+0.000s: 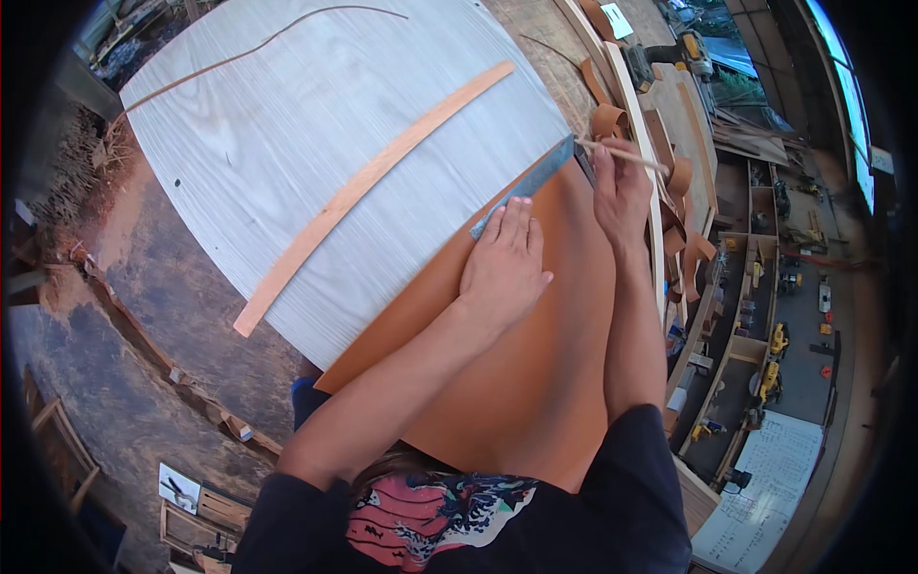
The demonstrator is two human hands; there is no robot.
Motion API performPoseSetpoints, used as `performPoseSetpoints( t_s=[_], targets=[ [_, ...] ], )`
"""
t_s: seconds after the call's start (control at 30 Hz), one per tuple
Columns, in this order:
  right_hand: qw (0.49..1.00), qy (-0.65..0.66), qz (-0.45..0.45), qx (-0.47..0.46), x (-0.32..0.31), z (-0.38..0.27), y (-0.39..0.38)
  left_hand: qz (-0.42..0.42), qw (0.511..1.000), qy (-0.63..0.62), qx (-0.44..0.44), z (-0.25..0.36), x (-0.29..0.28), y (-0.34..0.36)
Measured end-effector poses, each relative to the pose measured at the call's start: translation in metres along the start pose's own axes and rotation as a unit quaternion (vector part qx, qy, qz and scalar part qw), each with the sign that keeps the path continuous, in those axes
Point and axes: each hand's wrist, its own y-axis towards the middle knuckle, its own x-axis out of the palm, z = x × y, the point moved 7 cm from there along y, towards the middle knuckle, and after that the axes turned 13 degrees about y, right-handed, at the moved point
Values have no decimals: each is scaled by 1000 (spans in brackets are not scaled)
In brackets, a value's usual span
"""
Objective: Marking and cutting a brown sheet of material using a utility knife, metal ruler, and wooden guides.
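Observation:
My left hand [505, 253] lies flat, its fingertips pressing a blue-grey straightedge [526, 186]. The straightedge lies over an orange-brown sheet [564, 335], along the edge of a pale wood-grain board [344, 105]. Pinched in my right hand [620, 196] is a thin pale pencil [631, 157], its tip by the far end of the straightedge. The brown sheet stretches from the board toward my body, with a darker band across it. A curved light-brown wooden strip [373, 172] rests across the pale board. Near the board's far edge lies a thinner dark strip [268, 41].
Curled brown offcuts [681, 182] hang beside a long wooden rail [639, 115] on my right. Beyond it are a yellow-black cordless drill [690, 55], wooden shelving [757, 249] with several tools, and a white sheet with writing [765, 488]. A worn floor [163, 249] shows at left.

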Motion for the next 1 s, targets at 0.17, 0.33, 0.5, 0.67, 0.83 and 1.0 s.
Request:
performPoseSetpoints(
  t_s=[0.17,0.33,0.5,0.67,0.83,1.0],
  targets=[
    [991,-118,-54,-32,19,-8,26,-6,1000,0,-8,-3,2,1],
    [982,-154,-92,-60,26,-10,32,-8,999,46,-9,-2,2,4],
    [970,-209,-119,-40,32,-8,34,-10,996,90,-5,0,6,4],
    [971,-209,-111,-29,34,-10,31,-4,996,94,-6,0,6,3],
    [962,-241,-117,-54,35,-12,32,-14,994,109,-7,2,7,4],
    [960,-238,-136,-64,41,-19,31,-20,992,124,-3,0,3,3]
  ],
)
